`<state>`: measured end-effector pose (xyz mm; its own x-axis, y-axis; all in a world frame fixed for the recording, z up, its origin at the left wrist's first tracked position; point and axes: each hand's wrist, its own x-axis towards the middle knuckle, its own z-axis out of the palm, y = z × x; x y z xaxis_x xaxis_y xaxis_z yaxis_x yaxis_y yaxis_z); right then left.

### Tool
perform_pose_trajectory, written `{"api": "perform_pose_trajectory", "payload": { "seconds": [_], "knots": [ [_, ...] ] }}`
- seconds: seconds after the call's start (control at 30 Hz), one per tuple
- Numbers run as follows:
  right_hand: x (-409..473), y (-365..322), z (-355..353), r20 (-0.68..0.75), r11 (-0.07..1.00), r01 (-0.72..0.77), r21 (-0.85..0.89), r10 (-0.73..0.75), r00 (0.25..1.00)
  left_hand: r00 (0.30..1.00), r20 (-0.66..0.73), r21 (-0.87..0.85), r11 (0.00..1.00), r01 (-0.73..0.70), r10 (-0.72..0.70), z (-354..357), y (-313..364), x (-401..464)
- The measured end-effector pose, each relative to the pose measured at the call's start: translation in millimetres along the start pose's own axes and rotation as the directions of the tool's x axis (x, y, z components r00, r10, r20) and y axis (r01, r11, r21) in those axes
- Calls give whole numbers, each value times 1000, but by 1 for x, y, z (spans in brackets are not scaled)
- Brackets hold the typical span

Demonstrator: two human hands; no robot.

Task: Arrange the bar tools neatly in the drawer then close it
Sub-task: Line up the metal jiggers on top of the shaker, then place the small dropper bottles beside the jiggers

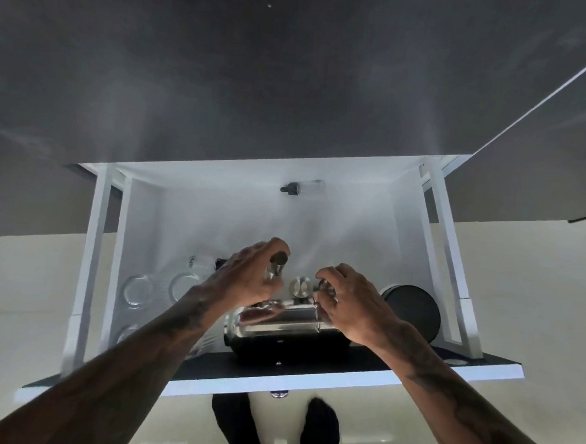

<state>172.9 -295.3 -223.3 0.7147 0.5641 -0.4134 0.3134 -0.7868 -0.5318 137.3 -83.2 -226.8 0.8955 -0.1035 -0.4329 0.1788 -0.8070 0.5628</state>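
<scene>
A white drawer stands pulled out under a dark countertop. Inside, a shiny steel cocktail shaker lies on its side near the front. My left hand hovers over the drawer's middle, closed on a small metal tool. My right hand is at the shaker's right end, fingers curled on a small metal piece. A round steel cap sits between my hands. Clear glasses stand at the left, and a small dropper bottle lies at the back.
A dark round container sits at the drawer's right side. The drawer's dark front panel is nearest me, with a metal knob below it. My feet in dark socks stand on a pale tiled floor.
</scene>
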Motion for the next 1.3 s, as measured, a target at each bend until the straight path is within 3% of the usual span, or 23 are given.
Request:
{"api": "perform_pose_trajectory", "payload": {
  "seconds": [0.1,0.27,0.4,0.5,0.63,0.8,1.0,1.17,1.3],
  "knots": [
    [-1,0,4,-6,1000,-1,-6,1,1000,998,-60,28,999,-17,19,5,5,-13],
    [-2,-2,5,1,999,-10,-31,10,1000,986,-111,217,971,-98,124,18,6,-28],
    [-4,-11,-8,48,999,-16,-38,18,999,999,1,210,977,-44,45,12,6,-33],
    [-9,-8,-33,-45,998,-38,-55,35,998,992,-117,144,989,-21,38,-5,1,-33],
    [-25,19,-74,-151,969,-196,-152,173,973,957,-262,139,976,166,-125,-43,-34,-25],
    [-47,38,-81,-54,944,-279,-179,274,960,920,58,325,878,350,-388,-61,-66,-10],
    [-48,37,-67,-108,939,-329,-96,319,942,874,222,333,876,349,-432,-71,-68,9],
    [-41,30,-67,-91,931,-355,-83,348,933,901,204,367,884,291,-382,-64,-65,8],
    [-38,28,-69,-74,923,-375,-91,369,927,940,90,329,901,283,-328,-60,-65,4]
  ]
}}
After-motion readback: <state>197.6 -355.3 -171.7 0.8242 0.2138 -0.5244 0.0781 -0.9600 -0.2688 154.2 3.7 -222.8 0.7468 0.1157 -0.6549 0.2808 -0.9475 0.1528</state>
